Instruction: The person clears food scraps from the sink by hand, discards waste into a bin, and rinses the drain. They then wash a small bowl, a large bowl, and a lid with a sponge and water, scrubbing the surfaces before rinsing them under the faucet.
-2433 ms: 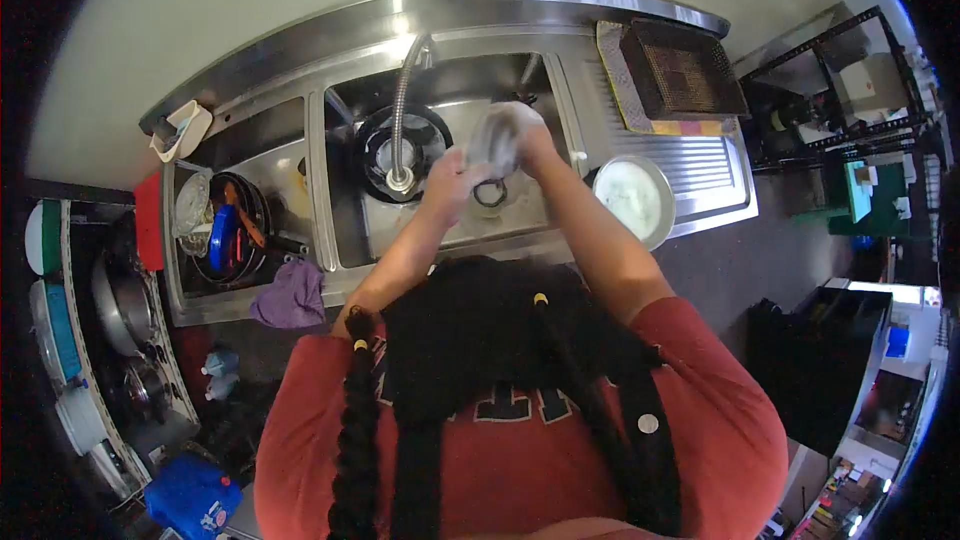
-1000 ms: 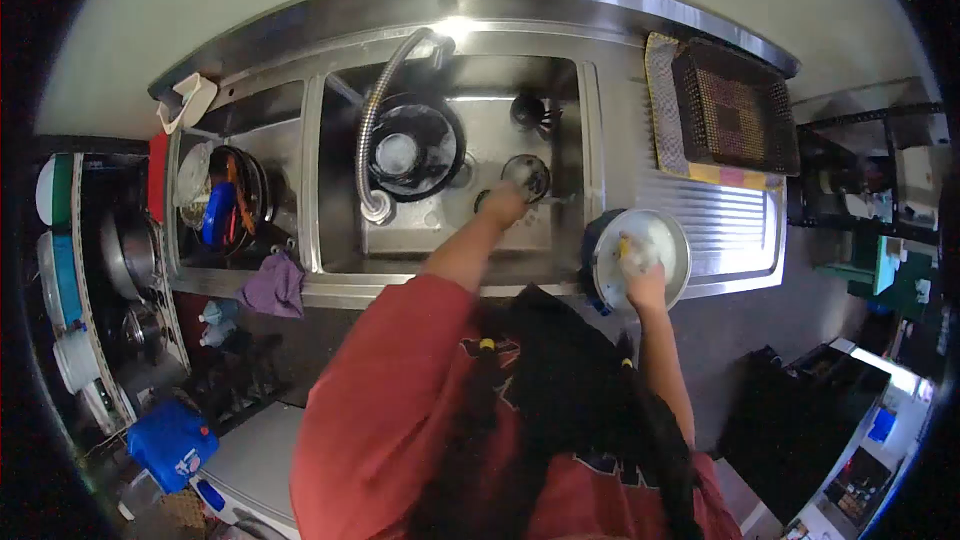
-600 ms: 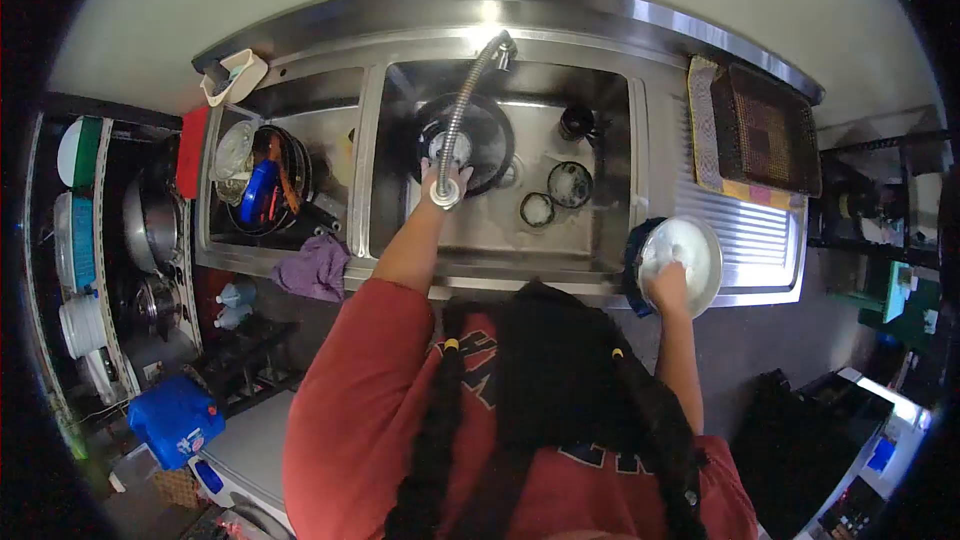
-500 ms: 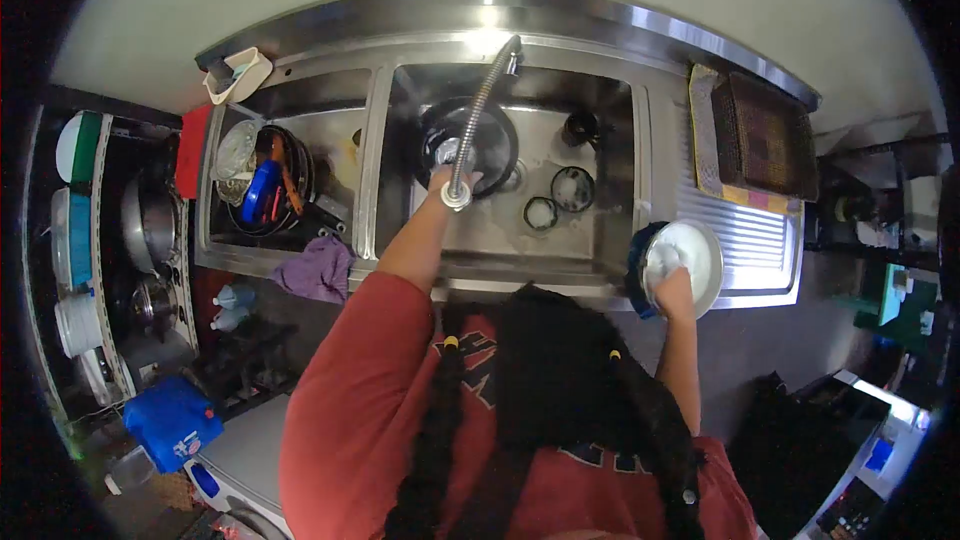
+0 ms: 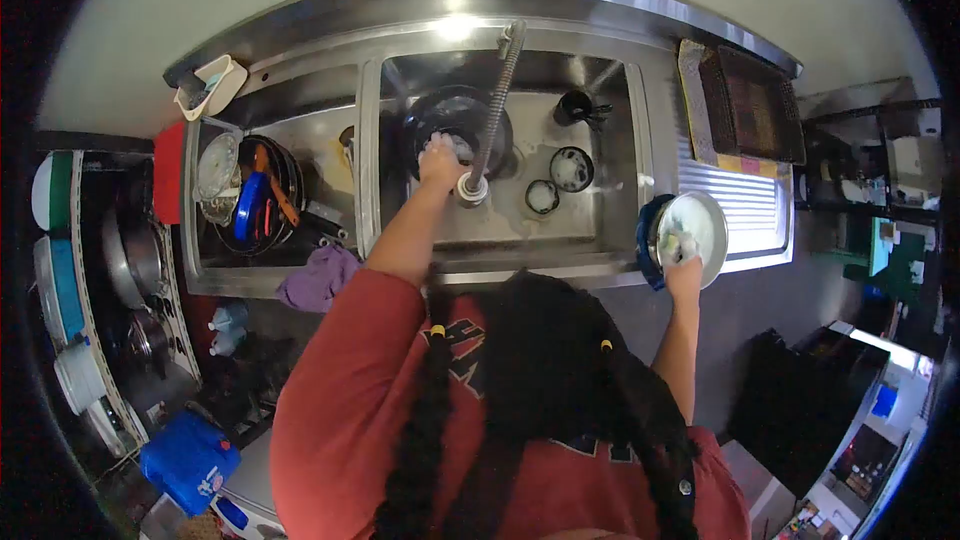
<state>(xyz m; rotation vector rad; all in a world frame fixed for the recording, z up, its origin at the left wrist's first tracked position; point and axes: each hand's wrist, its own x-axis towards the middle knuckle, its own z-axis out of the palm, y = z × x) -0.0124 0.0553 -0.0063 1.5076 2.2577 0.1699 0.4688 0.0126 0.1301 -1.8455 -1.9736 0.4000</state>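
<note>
My left hand, wet with foam, is in the large black basin in the middle sink. Its fingers curl at a clear, shiny round thing, partly hidden by the hand. My right hand closes on a pale, foamy sponge inside a white bowl. That bowl rests at the sink's right edge, with a dark blue rim showing beside it. Over my left hand, the spring-hose faucet hangs with its round head just right of my wrist.
Two round dark-rimmed containers with suds and a black cup stand in the middle sink. The left sink holds pans and a blue-handled item. A purple cloth drapes over the front edge. A dark rack sits at right.
The view has shifted slightly. My left hand has turned, its foamy fingers now showing left of the faucet head. My right hand has drawn toward the bowl's near side, exposing more of the sponge.
</note>
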